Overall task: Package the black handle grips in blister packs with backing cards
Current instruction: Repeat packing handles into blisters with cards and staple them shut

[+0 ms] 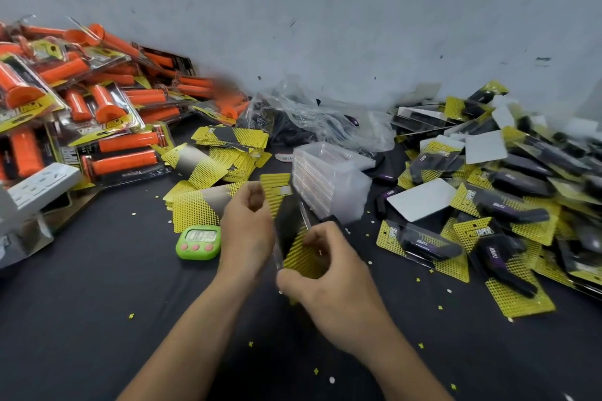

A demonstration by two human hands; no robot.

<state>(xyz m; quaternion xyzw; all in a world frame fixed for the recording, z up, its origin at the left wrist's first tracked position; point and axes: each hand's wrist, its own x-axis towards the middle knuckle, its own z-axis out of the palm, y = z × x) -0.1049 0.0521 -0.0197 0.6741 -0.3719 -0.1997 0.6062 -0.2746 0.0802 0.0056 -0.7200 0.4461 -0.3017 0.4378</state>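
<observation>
A pale grey-white wall (325,10), scuffed with small dark marks and streaks, rises behind a flat work surface (81,319) covered in dark, nearly black material, all under soft, even light.

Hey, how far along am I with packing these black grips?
Done: a big pile of finished black packs sits at the right. In hand: left hand and right hand hold one half-assembled pack. Still to do: a bag of loose grips, a stack of empty blisters and spread backing cards remain.
</observation>
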